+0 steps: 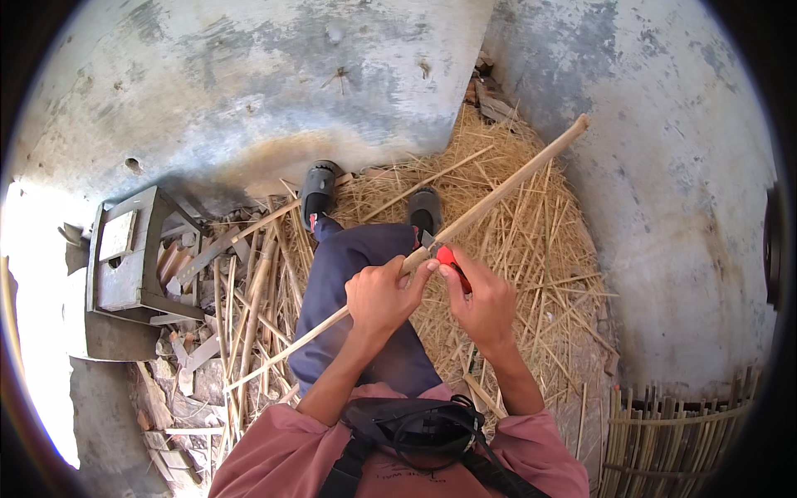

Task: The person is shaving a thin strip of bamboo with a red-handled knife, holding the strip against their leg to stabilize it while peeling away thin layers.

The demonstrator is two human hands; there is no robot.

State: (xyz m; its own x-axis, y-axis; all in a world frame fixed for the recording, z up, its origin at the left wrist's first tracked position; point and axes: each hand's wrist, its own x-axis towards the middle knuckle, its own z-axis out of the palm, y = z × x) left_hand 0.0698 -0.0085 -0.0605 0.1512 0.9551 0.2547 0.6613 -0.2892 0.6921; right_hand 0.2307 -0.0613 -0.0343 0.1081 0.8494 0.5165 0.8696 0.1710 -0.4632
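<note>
The person sits on the floor (664,249) among straw, one long bamboo stick (498,192) slanting across the lap from lower left up toward the right wall. The left hand (380,297) has its fingers clamped around the stick near its middle. The right hand (486,305) has its fingers wrapped on the red handle of one small knife (448,259), the blade resting against the stick just beside the left hand's thumb.

The stick looks light, stiff and smooth-skinned, likely to spring if held far from the cut, so a hold close to the blade suits it. Its cut edges may be sharp.

Two shoes (320,189) show ahead, one wooden crate (124,253) lies at the floor's left side, and split bamboo strips (249,299) are piled beside it, too many to count.
</note>
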